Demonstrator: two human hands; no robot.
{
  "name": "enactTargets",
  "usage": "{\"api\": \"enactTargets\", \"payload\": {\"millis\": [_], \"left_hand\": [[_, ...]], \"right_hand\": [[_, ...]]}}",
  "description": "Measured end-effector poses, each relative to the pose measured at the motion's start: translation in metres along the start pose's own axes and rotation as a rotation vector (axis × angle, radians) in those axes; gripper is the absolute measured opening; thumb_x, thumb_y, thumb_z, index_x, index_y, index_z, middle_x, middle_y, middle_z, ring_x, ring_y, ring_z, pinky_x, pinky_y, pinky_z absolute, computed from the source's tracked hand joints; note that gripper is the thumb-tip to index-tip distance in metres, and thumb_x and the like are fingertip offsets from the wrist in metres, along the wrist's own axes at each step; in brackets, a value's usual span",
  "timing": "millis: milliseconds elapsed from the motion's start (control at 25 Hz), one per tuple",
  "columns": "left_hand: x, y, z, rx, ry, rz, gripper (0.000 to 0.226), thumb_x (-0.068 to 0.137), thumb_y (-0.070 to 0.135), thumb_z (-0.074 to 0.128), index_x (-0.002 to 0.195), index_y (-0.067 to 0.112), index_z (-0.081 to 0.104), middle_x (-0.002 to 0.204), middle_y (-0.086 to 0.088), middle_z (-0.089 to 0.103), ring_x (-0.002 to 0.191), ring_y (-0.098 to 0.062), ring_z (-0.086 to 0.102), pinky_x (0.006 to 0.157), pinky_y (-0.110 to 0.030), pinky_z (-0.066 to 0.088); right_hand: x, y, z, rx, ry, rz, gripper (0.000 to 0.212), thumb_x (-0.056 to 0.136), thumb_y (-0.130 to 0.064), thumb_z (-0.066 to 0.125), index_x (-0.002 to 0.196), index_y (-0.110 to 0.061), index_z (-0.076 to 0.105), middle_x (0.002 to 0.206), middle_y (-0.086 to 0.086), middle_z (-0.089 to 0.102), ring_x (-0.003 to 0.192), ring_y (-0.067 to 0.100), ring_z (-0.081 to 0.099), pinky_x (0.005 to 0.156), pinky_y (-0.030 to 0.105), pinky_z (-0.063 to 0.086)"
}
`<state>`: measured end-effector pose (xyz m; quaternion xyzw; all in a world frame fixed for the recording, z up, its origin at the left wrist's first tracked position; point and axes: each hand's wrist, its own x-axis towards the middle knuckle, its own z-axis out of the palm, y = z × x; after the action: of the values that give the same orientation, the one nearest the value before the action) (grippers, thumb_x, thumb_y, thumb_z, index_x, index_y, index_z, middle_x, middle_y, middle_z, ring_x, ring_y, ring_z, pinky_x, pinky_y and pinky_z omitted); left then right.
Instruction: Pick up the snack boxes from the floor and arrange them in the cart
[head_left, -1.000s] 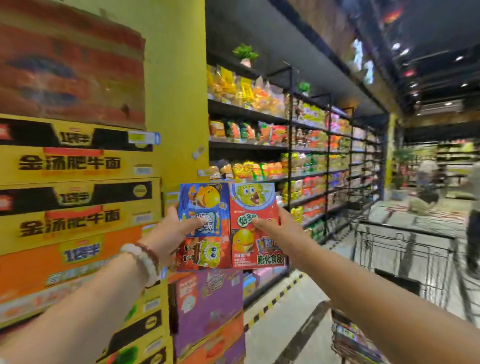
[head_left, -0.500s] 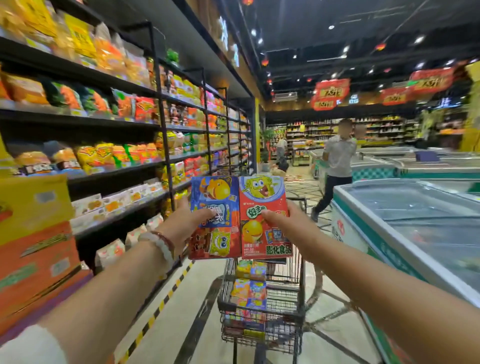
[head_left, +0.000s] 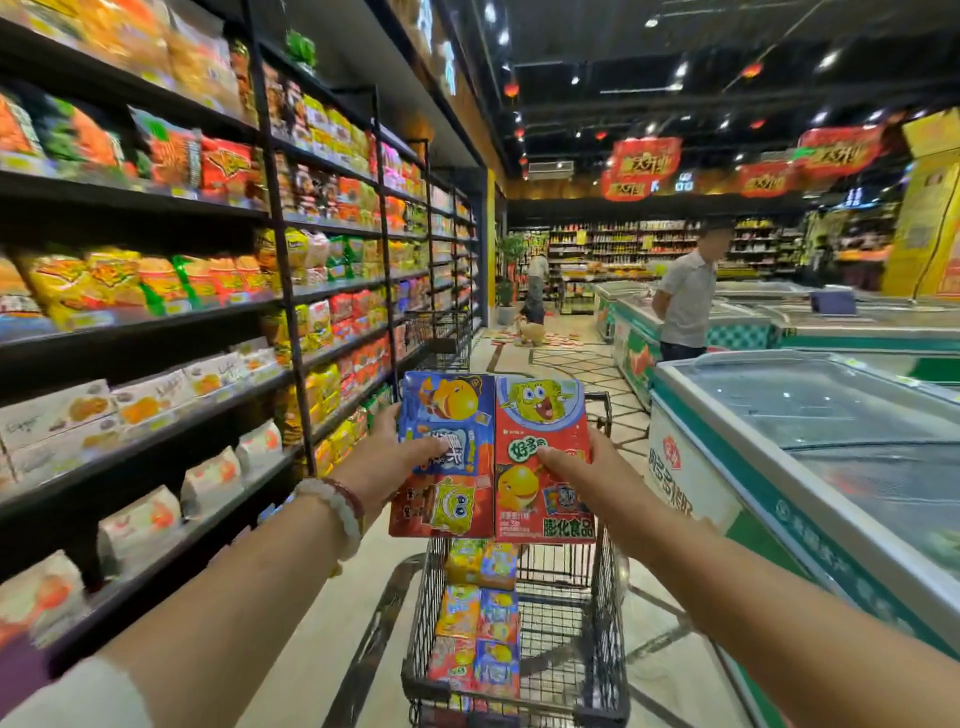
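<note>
I hold two snack boxes side by side above a black wire cart (head_left: 605, 613). My left hand (head_left: 387, 465) grips the blue and red snack box (head_left: 457, 405) by its left edge, thumb across the front. My right hand (head_left: 582, 470) grips the red snack box (head_left: 540, 415) by its right edge, thumb on the front. Both boxes stand upright and touch along their inner edges. Several snack boxes (head_left: 480, 639) lie stacked in the left half of the cart basket below. The cart's right half shows bare wire.
Black shelves (head_left: 156, 322) full of snack bags line the left side of the aisle. A white and green chest freezer (head_left: 810, 467) runs along the right, close to the cart. A person in a grey shirt (head_left: 685, 306) stands by the freezers ahead. Another cart (head_left: 441, 338) stands farther up the aisle.
My view has swung right from stacked cartons to the aisle, then settled over the cart. Both hands keep the same hold on the two boxes, now above the cart basket.
</note>
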<state>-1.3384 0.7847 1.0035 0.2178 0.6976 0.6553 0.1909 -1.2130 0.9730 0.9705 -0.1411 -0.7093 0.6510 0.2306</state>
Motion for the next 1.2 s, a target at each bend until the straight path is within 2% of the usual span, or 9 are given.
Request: {"api": "enactTargets", "payload": {"millis": [120,360,440,560,840,920,1000,1120,1200], "left_hand": [[0.067,-0.010,-0.014,0.019,-0.051,-0.004,0.065,0.083,0.017,0.068,0.137,0.024,0.032,0.112,-0.012,0.065,0.098,-0.035,0.066,0.086,-0.052,0.054],[0.187,-0.033,-0.003,0.038,-0.166,-0.023,0.062,0.086,0.012,0.064,0.138,0.020,0.031,0.114,-0.014,0.064,0.089,-0.030,0.068,0.075,-0.042,0.057],[0.228,-0.052,0.009,0.050,-0.182,-0.031,0.057,0.087,0.011,0.062,0.136,0.019,0.034,0.113,-0.014,0.065,0.081,-0.025,0.068,0.062,-0.033,0.056],[0.283,-0.089,0.027,-0.009,-0.163,-0.105,0.046,0.093,0.015,0.051,0.136,0.020,0.034,0.113,-0.014,0.063,0.078,-0.023,0.066,0.060,-0.032,0.054],[0.369,-0.233,0.042,-0.035,0.054,-0.374,0.014,0.092,0.017,0.051,0.099,0.020,0.039,0.086,-0.008,0.059,0.063,-0.021,0.060,0.066,-0.036,0.052],[0.384,-0.279,0.042,-0.010,0.040,-0.453,0.015,0.092,0.016,0.054,0.088,0.025,0.042,0.091,-0.012,0.062,0.069,-0.026,0.063,0.073,-0.043,0.053],[0.397,-0.324,0.044,0.069,0.016,-0.480,0.012,0.089,0.022,0.058,0.091,0.026,0.047,0.099,-0.015,0.065,0.084,-0.032,0.065,0.086,-0.052,0.053],[0.413,-0.398,0.056,0.464,-0.026,-0.484,0.031,0.086,0.026,0.058,0.115,0.015,0.056,0.118,-0.024,0.060,0.103,-0.035,0.059,0.095,-0.043,0.047],[0.411,-0.436,0.064,0.708,-0.020,-0.487,0.043,0.091,0.018,0.049,0.132,0.007,0.048,0.132,-0.024,0.052,0.120,-0.038,0.050,0.100,-0.040,0.040]], "right_hand": [[0.055,0.018,0.013,0.010,0.041,0.021,0.048,0.083,-0.027,0.069,0.125,-0.021,0.046,0.110,0.009,0.070,0.090,0.027,0.072,0.084,0.048,0.057],[0.144,0.057,0.003,0.012,0.150,0.040,0.036,0.084,-0.023,0.068,0.117,-0.021,0.052,0.106,0.006,0.071,0.088,0.023,0.072,0.078,0.038,0.059],[0.180,0.079,-0.009,-0.002,0.177,0.059,0.041,0.083,-0.023,0.069,0.120,-0.017,0.052,0.109,0.008,0.070,0.091,0.025,0.071,0.082,0.042,0.058],[0.234,0.123,-0.026,-0.005,0.154,0.127,0.045,0.081,-0.027,0.071,0.121,-0.018,0.052,0.116,0.011,0.067,0.096,0.027,0.070,0.085,0.044,0.057],[0.306,0.278,-0.023,0.004,0.158,0.421,0.058,0.081,-0.026,0.071,0.130,-0.018,0.040,0.116,0.009,0.065,0.098,0.027,0.068,0.089,0.048,0.055],[0.315,0.329,-0.017,-0.010,0.182,0.519,0.058,0.081,-0.027,0.072,0.126,-0.019,0.038,0.112,0.006,0.065,0.096,0.026,0.069,0.087,0.046,0.055],[0.315,0.375,-0.009,0.004,0.218,0.617,0.048,0.083,-0.024,0.070,0.119,-0.020,0.039,0.108,0.005,0.065,0.093,0.025,0.068,0.082,0.042,0.056],[0.312,0.446,-0.001,-0.021,0.222,0.714,0.045,0.079,-0.026,0.073,0.114,-0.020,0.046,0.108,0.006,0.068,0.093,0.026,0.068,0.085,0.044,0.056],[0.308,0.480,0.004,-0.059,0.208,0.774,0.044,0.079,-0.024,0.073,0.115,-0.019,0.050,0.109,0.008,0.068,0.095,0.027,0.068,0.089,0.047,0.054]]}}
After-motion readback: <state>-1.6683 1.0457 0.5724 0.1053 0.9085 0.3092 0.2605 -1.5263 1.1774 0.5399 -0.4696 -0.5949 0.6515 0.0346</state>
